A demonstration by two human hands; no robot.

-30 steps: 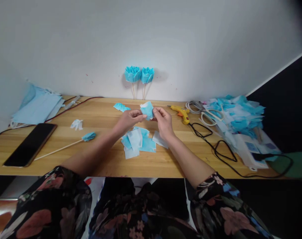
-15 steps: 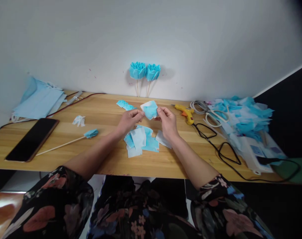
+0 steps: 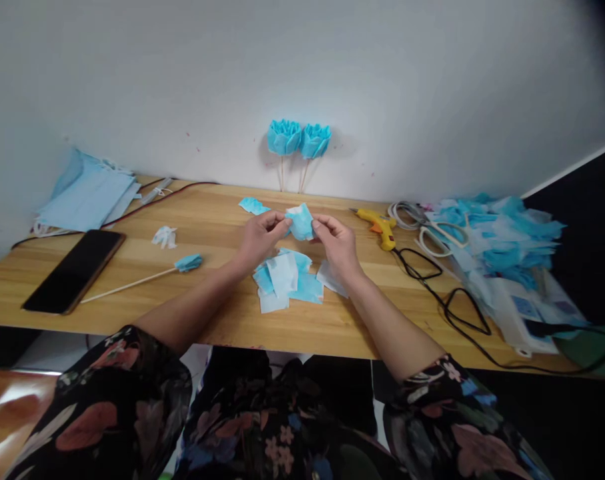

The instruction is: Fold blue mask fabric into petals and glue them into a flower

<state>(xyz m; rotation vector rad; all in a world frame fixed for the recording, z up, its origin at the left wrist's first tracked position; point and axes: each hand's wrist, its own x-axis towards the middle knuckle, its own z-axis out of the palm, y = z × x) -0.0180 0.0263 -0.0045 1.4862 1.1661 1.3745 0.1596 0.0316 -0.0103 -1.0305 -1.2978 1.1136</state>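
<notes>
A small blue-and-white fabric piece [image 3: 300,222] is stretched between my two hands above the table. My left hand [image 3: 263,235] pinches its left edge, and my right hand [image 3: 336,241] pinches its right edge. Below them lies a loose pile of blue and white cut pieces [image 3: 284,277]. Behind my left hand rests a ruffled blue strip [image 3: 252,205]. A thin stick with a blue bud [image 3: 188,263] lies to the left. Two blue fabric flowers [image 3: 284,137] on sticks lean against the wall.
At the left are a black phone [image 3: 74,272], light blue masks [image 3: 87,197] and a white scrap [image 3: 164,237]. At the right are a yellow glue gun [image 3: 379,226], its black cord, scissors [image 3: 441,238], a heap of scraps [image 3: 502,233] and a white power strip [image 3: 516,320].
The fabric piece between my hands has changed shape, its edges now more curled. The whole view has shifted slightly.
</notes>
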